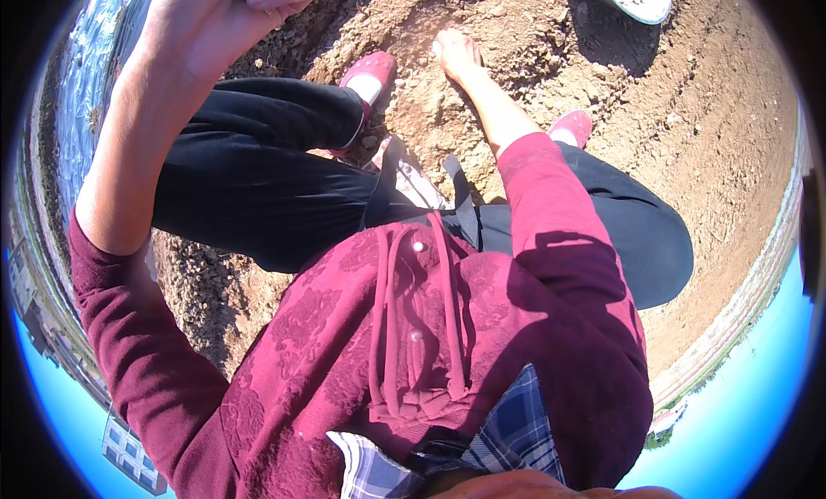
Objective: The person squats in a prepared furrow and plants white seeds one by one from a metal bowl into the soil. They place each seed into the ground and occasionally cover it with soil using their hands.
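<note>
Nearest is a woven blue-and-white plaid collar (516, 426); it folds over a wine-red sweater (323, 327) with raised, velvety floral patches, thin cords and round pearly buttons; beyond it, smooth dark trousers (258, 185) spread left and right over bent knees, with a flat grey strap (462, 194) hanging between; a pale, partly hidden piece (413, 183) lies just past the strap; farther on, two rounded pink shoes (372, 69) stand on dry brown soil (714, 146), crumbly and full of small clods; the right hand (459, 55) reaches down between the shoes and touches this soil, fingers bent, though I cannot tell whether they grip anything; the left hand (228, 21) is raised at far left, fingers curled closed, contents hidden; crinkled, shiny plastic sheeting (86, 95) lies left of it; at far right, a smooth white curved container (652, 20) holds pale bits.
</note>
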`<state>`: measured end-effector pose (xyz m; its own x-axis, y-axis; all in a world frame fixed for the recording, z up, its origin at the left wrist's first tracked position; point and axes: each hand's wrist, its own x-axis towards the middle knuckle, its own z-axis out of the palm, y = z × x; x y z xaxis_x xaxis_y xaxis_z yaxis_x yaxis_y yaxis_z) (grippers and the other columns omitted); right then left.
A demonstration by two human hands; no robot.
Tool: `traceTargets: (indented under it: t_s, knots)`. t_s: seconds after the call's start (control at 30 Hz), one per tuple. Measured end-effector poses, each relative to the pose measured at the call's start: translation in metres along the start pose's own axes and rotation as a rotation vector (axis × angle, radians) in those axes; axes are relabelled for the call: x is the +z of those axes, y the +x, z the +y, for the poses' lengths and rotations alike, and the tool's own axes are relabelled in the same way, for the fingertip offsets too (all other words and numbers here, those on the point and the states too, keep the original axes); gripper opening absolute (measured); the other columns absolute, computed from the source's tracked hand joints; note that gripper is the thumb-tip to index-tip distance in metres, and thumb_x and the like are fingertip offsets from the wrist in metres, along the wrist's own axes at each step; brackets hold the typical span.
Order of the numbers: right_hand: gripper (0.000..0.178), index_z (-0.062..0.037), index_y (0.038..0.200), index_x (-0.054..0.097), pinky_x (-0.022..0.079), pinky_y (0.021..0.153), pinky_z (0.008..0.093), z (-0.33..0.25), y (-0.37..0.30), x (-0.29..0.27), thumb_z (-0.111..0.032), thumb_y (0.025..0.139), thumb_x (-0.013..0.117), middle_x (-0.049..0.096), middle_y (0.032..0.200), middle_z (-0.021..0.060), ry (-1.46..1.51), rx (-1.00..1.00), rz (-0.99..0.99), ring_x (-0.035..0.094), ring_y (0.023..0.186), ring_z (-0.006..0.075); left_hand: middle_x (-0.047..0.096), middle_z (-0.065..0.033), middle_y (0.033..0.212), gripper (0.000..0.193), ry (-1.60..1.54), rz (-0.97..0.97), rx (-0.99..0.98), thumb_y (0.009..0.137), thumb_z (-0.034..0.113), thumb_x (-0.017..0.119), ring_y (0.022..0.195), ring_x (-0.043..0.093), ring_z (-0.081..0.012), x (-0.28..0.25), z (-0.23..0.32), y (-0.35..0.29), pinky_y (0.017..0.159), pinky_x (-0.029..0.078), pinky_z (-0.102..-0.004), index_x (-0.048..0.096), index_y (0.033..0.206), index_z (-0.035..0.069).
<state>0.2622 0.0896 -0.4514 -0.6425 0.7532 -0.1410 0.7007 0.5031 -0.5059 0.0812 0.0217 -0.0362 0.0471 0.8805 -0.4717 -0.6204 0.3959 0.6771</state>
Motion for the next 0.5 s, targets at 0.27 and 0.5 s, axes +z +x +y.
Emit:
traceTargets:
  t_s: [0.27,0.5]
  knots:
    - [0.012,-0.0045,0.096,0.055,0.052,0.075,0.0487,-0.006,0.004,0.008,-0.014,0.088,0.055,0.063,0.094,0.0204,-0.091,-0.019,-0.007,0.064,0.087,0.0402,0.049,0.0012,0.066,0.034,0.109,-0.083,-0.043,0.103,0.026,0.041,0.051,0.043,-0.0067,0.002,-0.003,0.017,0.041,0.035,-0.0187,0.055,0.113,-0.003]
    - [0.025,-0.0034,0.104,0.059,0.054,0.084,0.0448,-0.016,0.017,-0.024,-0.012,0.082,0.067,0.065,0.107,0.0203,-0.088,0.19,-0.252,0.065,0.101,0.0368,0.059,-0.0031,0.072,0.043,0.146,-0.133,-0.212,0.102,0.037,0.039,0.051,0.048,-0.0096,-0.001,0.0,0.039,0.041,0.034,-0.0206,0.06,0.111,0.0]
